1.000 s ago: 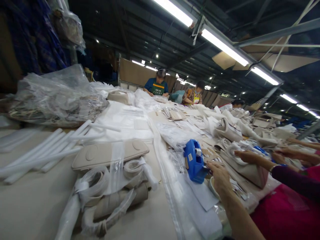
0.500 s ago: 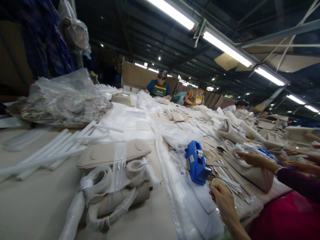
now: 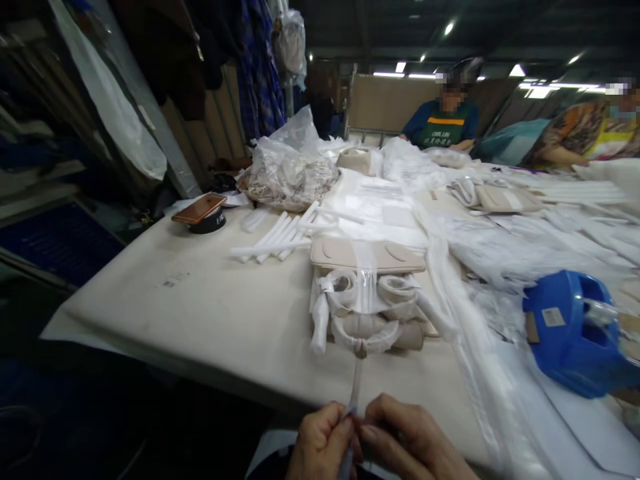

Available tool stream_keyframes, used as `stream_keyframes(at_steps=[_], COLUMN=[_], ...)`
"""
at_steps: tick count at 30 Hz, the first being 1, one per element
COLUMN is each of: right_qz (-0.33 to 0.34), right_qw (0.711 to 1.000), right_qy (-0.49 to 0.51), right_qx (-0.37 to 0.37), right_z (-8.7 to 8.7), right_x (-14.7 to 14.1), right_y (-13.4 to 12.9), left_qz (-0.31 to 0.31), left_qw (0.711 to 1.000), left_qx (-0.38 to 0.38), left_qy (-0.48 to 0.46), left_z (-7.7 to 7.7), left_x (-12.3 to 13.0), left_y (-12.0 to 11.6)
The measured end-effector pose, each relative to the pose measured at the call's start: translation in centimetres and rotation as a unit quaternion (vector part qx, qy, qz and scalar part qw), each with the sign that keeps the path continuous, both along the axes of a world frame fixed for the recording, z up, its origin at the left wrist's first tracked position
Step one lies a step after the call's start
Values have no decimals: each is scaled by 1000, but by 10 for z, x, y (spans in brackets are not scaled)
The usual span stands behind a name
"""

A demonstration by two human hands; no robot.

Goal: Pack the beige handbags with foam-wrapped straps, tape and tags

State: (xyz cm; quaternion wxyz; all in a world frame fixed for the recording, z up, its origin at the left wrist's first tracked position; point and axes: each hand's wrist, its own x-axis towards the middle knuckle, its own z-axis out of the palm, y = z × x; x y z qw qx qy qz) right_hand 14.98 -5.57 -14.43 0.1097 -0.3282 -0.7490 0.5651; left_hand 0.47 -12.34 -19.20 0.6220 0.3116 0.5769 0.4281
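A beige bag [image 3: 367,257] lies on the table with a clear wrap around its middle and plastic-wrapped rolled straps below it. From its near end a narrow pale strap [image 3: 358,383] runs down to my hands. My left hand [image 3: 327,440] pinches this strap at the table's front edge. Just right of it, my right hand [image 3: 407,433] is closed with fingertips at the same spot; what it grips is too small to make out. White foam tubes [image 3: 280,237] lie beyond the bag to the left.
A blue tape dispenser [image 3: 570,333] stands at the right beside plastic sheets. A phone [image 3: 199,209] rests on a black roll at the far left. A plastic bag heap [image 3: 295,170] sits behind. Two people work across the table.
The view has swung left and down. Both my hands are now in view at the strap; the other person's arms at the right have left the picture.
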Motion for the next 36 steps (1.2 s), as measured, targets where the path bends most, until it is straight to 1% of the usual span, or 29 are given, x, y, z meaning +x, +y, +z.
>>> stream_keyframes(at_steps=[2,6,9,12,14,17,20,21,22,23,24,25,27,28,29,30,32,34,36], right_qz=[-10,-73,-117,-163,-177,-178,-177,-176,-174,-171,-167,-161,-144,-133,-123,-113,-98,-86,-69], right_qw=[1000,996,991,983,981,981,981,982,982,983,984,984,986,987,987,988,990,992,994], right_qy=[-1,-36,-40,-65,-76,-71,-62,-60,-58,-56,-54,-52,-46,-44,-43,-42,-43,-51,-60], right_qx=[-19,-22,-58,-48,-32,-30,-41,-44,-44,-44,-45,-49,-70,-82,-91,-95,-93,-82,-55], right_z=[-13,-35,-41,-42,-41,-40,-41,-41,-41,-41,-41,-40,-37,-35,-33,-31,-27,-23,-19], right_x=[-13,-21,-26,-32,-36,-40,-42,-42,-41,-40,-39,-38,-34,-31,-29,-26,-22,-18,-15], right_y=[2,3,-1,-5,-6,-7,-7,-7,-7,-7,-7,-6,-5,-5,-4,-4,-3,-2,-3], left_qz=[-7,-1,11,42,80,130,132,123,113,104,99,96,82,69,55,43,29,28,30], left_qw=[1000,994,988,980,962,921,883,876,874,880,895,917,964,982,993,998,999,996,993], left_qx=[15,56,66,71,96,161,219,229,231,225,207,177,98,58,24,-1,-37,-61,-74], left_qy=[21,89,139,182,241,331,393,407,412,404,382,344,233,169,106,51,-24,-63,-86], left_z=[-1,-12,-21,-27,-29,-31,-31,-30,-29,-27,-25,-22,-17,-14,-12,-9,-4,-1,1], left_x=[-1,-2,-2,0,3,5,3,2,0,-1,-3,-4,-6,-8,-9,-10,-11,-13,-13], left_y=[-2,-3,-4,-8,-10,-14,-15,-15,-15,-14,-12,-11,-6,-3,-1,1,5,8,10])
